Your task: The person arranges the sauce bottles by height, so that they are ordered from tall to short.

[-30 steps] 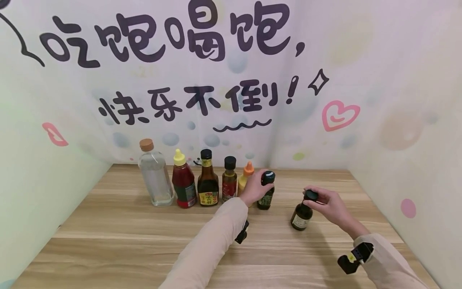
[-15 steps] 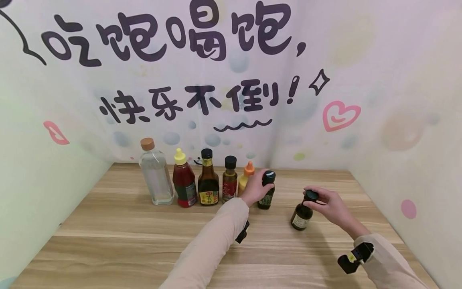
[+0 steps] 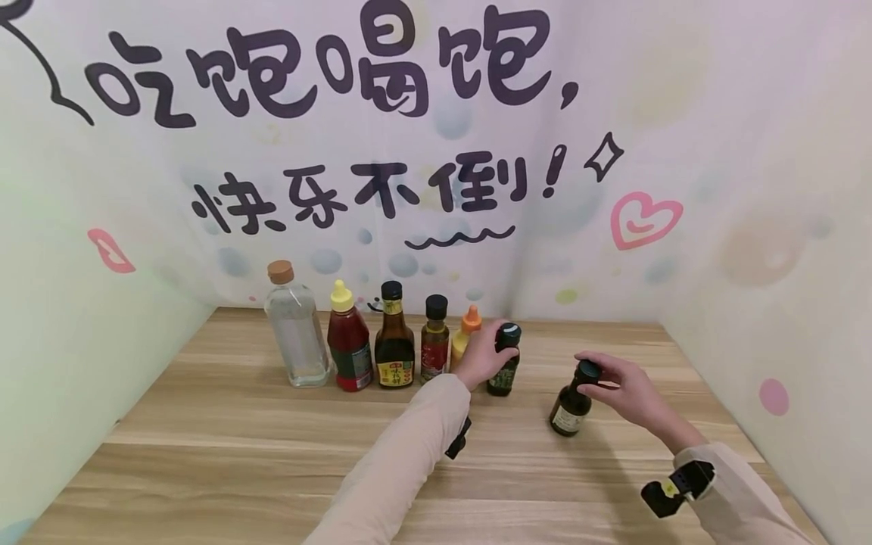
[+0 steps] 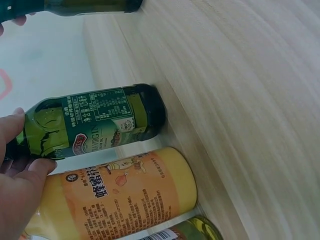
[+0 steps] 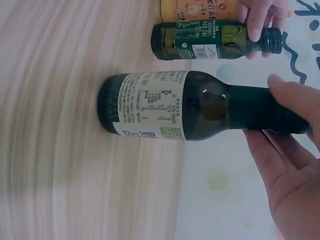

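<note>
My left hand (image 3: 481, 356) grips the neck of a small green olive oil bottle (image 4: 95, 122) that stands upright at the right end of a row. Its label reads "virgin" in the left wrist view. A yellow squeeze bottle (image 4: 125, 195) with an orange nozzle stands close beside it, partly behind my left hand in the head view. To the right and nearer to me, my right hand (image 3: 628, 390) holds a dark glass bottle (image 5: 155, 105) by its neck, thumb on one side and fingers on the other. That bottle has a cream label and a dark cap, and it stands apart from the row.
Further left along the row are a red-capped-in-black sauce bottle (image 3: 434, 341), a soy-type sauce bottle (image 3: 394, 348), a red squeeze bottle (image 3: 350, 352) and a clear bottle (image 3: 297, 337). All stand on the wooden table (image 3: 225, 462) before a printed curtain (image 3: 736, 136).
Both hands stay on their bottles, and the bottles keep their places. Only the head view has shifted slightly.
</note>
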`<state>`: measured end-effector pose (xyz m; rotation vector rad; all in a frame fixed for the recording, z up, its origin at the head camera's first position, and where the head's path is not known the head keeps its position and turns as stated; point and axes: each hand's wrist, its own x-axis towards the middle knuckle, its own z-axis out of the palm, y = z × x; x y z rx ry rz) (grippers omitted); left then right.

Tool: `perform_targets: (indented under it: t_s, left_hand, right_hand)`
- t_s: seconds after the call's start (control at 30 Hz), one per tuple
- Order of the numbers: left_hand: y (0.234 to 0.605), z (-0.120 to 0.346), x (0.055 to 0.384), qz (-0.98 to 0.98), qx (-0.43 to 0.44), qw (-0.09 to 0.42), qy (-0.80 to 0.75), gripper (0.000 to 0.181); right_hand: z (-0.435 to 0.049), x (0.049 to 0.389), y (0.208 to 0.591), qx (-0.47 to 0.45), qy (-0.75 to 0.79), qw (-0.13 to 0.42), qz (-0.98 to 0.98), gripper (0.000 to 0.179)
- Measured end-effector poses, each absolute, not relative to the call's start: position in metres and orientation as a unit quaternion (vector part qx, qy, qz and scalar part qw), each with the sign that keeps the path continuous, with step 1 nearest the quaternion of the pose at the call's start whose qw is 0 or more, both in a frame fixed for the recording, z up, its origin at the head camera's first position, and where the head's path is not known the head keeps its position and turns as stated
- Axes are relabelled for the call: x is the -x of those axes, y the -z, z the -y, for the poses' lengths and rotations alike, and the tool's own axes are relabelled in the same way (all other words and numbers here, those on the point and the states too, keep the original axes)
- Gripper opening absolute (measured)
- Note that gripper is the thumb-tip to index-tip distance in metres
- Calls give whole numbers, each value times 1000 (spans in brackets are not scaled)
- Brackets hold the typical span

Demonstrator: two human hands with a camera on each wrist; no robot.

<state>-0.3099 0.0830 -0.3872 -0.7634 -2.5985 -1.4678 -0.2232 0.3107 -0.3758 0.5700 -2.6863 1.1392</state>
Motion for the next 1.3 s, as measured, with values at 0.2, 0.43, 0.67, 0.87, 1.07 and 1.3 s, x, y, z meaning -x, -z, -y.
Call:
perform_targets:
  t_s: [0.2, 0.43, 0.67, 0.87, 1.07, 1.3]
  left_hand:
    - [387, -83, 310, 845, 251, 34, 471, 38]
    - [388, -83, 311, 849, 256, 35, 461, 39]
    - [386, -83, 310, 848, 248, 28, 467, 40]
    - [386, -82, 309, 848, 248, 33, 467, 39]
    - [385, -82, 310, 849, 241, 23, 470, 40]
    - [386, -83, 311, 851, 247, 31, 463, 40]
  right_hand:
    - [-309, 223, 371, -175, -383, 81, 903, 44]
    - [-311, 225, 368, -156, -367, 73, 914, 43]
    - [-311, 226, 353, -155, -345, 92, 921, 42]
    - [-308, 233, 344, -159, -333, 99, 924, 43]
    - [-302, 242, 338, -169, -334, 89, 923, 43]
    - [-295, 257, 339, -159, -324, 83, 929, 44]
